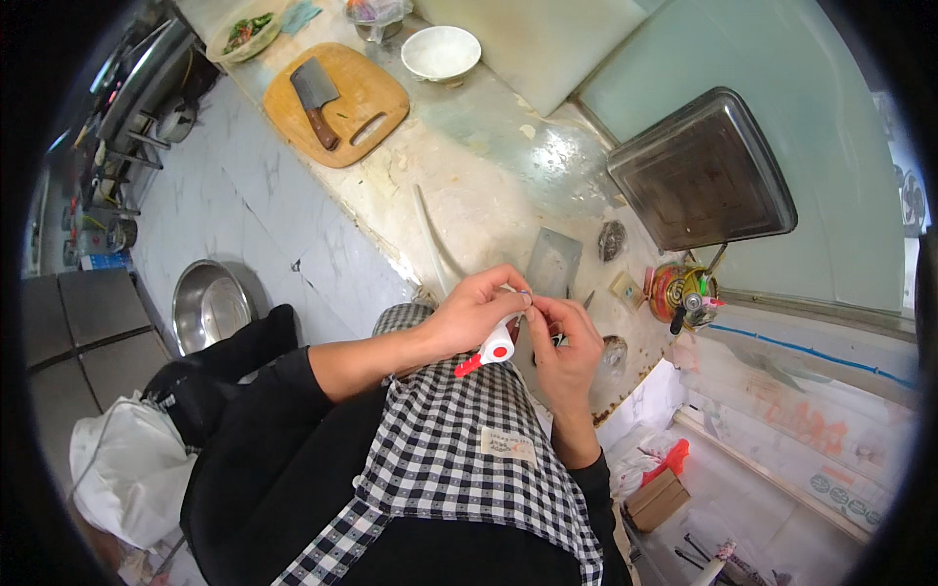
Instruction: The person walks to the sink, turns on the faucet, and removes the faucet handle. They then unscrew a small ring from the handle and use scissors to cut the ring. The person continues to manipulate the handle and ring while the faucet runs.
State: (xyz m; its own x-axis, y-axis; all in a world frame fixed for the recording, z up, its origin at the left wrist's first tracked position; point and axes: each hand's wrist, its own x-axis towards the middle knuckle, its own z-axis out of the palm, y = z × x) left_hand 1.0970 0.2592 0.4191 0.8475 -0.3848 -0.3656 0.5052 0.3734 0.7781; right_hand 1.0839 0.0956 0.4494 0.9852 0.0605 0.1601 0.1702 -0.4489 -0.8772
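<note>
Both of my hands meet in front of my apron at the counter's near edge. My left hand (467, 314) is closed round a white plastic fitting (498, 344) with a round red spot and a red ribbed end sticking out below. My right hand (567, 342) pinches at the fitting's upper end, where the fingertips of both hands come together. What lies between those fingertips is too small to make out. A white curved tube (431, 234) runs over the counter edge down toward my left hand. Beyond my fingers lies a flat grey metal plate (553, 262).
A wooden cutting board (379, 98) holds a cleaver (315, 90) at the far left, beside a white bowl (441, 53). A dark metal tray (703, 171) leans against the right wall, above a container of small tools (684, 293). A steel basin (211, 305) stands on the floor.
</note>
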